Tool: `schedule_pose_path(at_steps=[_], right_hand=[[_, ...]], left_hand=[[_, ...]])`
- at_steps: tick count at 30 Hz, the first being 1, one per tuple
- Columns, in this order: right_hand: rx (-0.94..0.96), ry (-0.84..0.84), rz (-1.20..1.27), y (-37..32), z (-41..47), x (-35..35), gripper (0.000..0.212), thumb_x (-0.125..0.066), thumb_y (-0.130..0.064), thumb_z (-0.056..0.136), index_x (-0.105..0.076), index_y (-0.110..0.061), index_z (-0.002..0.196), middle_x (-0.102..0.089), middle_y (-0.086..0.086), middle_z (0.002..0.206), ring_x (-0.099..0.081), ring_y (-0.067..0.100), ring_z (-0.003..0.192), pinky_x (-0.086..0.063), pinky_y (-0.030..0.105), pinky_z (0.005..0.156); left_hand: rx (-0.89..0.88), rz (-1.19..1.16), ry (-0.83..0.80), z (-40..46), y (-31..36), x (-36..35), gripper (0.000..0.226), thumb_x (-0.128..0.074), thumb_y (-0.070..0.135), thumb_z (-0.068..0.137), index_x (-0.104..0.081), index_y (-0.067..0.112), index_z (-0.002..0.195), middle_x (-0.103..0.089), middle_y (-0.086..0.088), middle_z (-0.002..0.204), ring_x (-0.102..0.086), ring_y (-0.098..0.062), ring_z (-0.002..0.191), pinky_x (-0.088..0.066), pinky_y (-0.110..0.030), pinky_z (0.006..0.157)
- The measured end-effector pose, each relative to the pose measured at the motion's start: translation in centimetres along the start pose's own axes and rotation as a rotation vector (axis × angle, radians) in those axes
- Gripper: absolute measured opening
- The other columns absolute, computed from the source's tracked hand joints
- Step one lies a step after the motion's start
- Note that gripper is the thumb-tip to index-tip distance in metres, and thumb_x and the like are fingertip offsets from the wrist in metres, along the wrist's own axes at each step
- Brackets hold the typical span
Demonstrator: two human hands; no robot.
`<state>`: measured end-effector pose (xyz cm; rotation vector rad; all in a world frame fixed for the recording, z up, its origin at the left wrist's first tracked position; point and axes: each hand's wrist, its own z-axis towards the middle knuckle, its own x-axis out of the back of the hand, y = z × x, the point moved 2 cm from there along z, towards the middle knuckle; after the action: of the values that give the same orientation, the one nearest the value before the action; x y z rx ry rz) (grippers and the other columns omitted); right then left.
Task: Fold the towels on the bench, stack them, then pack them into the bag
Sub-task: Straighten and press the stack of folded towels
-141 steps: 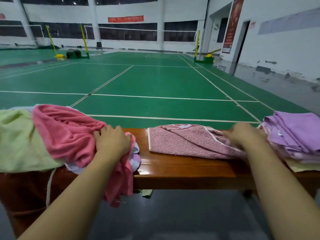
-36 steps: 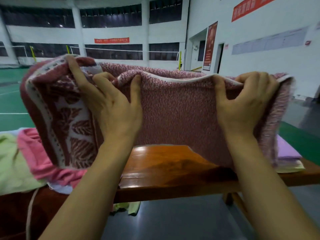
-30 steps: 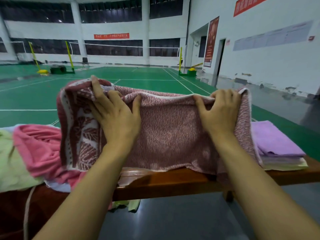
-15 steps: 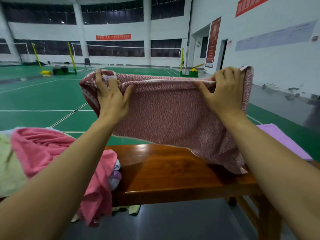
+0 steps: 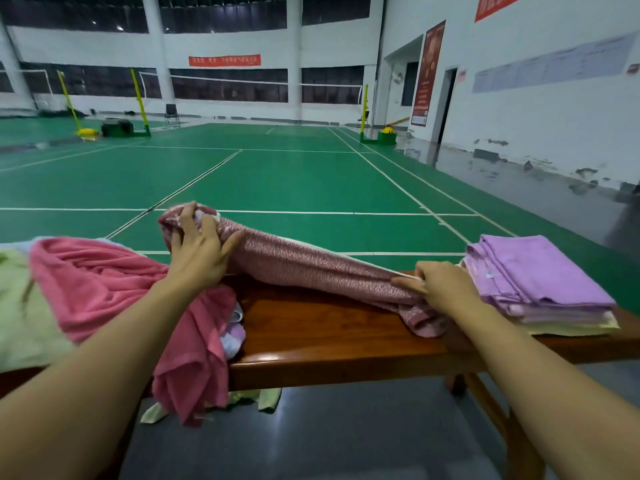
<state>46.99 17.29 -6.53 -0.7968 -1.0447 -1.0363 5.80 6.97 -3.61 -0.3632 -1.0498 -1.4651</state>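
- Setting: I look out over an indoor badminton hall with green courts [image 5: 277, 174]; a glossy brown wooden bench [image 5: 329, 327] runs across the foreground.
- Left hand [image 5: 201, 254]: I have its fingers curled over the raised left end of the mottled dusty-red towel [image 5: 311, 268], gripping that end above the bench.
- Right hand [image 5: 440, 285]: I have thumb and fingers pinching the towel's right end, low, at the bench top, just beside the folded stack.
- Mottled dusty-red towel: it spans between my two hands, sloping down from the high left end to the low right end; a bunched corner lies on the bench under my right wrist.
- Folded stack [image 5: 540, 282]: purple towels on top, a pale yellow layer at the bottom, resting at the right end of the bench.
- Unfolded pile: a bright pink towel [image 5: 104, 285] drapes over the bench's front edge at left; a pale green towel [image 5: 20, 313] lies beside it at the far left.
- Bag: I cannot make it out in this view.
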Motion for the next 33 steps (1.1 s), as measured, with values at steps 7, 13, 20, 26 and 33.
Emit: schedule_pose_path(at_steps=[7, 13, 20, 26, 33], right_hand=[[-0.165, -0.18, 0.828, -1.1, 2.7, 0.0, 0.051, -0.05, -0.063, 0.096, -0.053, -0.016, 0.076, -0.052, -0.003, 0.067, -0.065, 0.017, 0.066, -0.058, 0.035, 0.071], [-0.117, -0.151, 0.403, -2.7, 6.3, 1.4, 0.065, -0.027, -0.061, 0.104, -0.051, -0.013, 0.066, -0.055, 0.005, 0.071, -0.055, 0.025, 0.074, -0.041, 0.036, 0.071], [0.046, 0.412, 0.277, -2.3, 9.9, 6.1, 0.067, -0.021, -0.069, 0.099, -0.041, -0.018, 0.061, -0.044, 0.0, 0.067, -0.046, 0.024, 0.073, -0.034, 0.041, 0.076], [0.121, 0.504, 0.171, -1.1, 7.5, 7.5, 0.068, -0.028, -0.059, 0.105, -0.066, -0.003, 0.1, -0.061, 0.013, 0.108, -0.052, 0.029, 0.107, -0.039, 0.041, 0.094], [0.066, 0.319, -0.056, -1.2, -0.3, 4.5, 0.071, -0.022, -0.067, 0.099, -0.057, -0.01, 0.077, -0.057, 0.011, 0.082, -0.059, 0.033, 0.078, -0.042, 0.035, 0.063]], left_hand=[[0.107, -0.188, -0.13, 0.4, -1.3, -1.1, 0.064, -0.046, 0.057, 0.098, -0.036, 0.002, 0.128, -0.006, -0.013, 0.153, -0.031, -0.042, 0.14, -0.026, -0.047, 0.119], [0.147, -0.251, -0.177, 2.4, -0.9, -1.7, 0.067, -0.044, 0.052, 0.101, -0.03, -0.005, 0.132, 0.007, -0.018, 0.158, -0.022, -0.039, 0.146, -0.018, -0.035, 0.121], [0.104, -0.324, 0.051, 4.3, 0.9, 0.1, 0.08, -0.04, 0.056, 0.101, -0.02, -0.008, 0.144, 0.006, -0.013, 0.161, -0.017, -0.032, 0.149, -0.015, -0.034, 0.121], [0.005, -0.269, 0.121, 3.2, 0.8, 2.4, 0.078, -0.042, 0.055, 0.101, -0.024, -0.009, 0.141, -0.002, -0.016, 0.158, -0.013, -0.03, 0.149, -0.011, -0.03, 0.12], [0.009, -0.158, -0.12, -4.3, -0.9, 2.7, 0.057, -0.044, 0.06, 0.093, -0.048, 0.004, 0.103, -0.02, -0.017, 0.152, -0.036, -0.037, 0.139, -0.025, -0.04, 0.119]])
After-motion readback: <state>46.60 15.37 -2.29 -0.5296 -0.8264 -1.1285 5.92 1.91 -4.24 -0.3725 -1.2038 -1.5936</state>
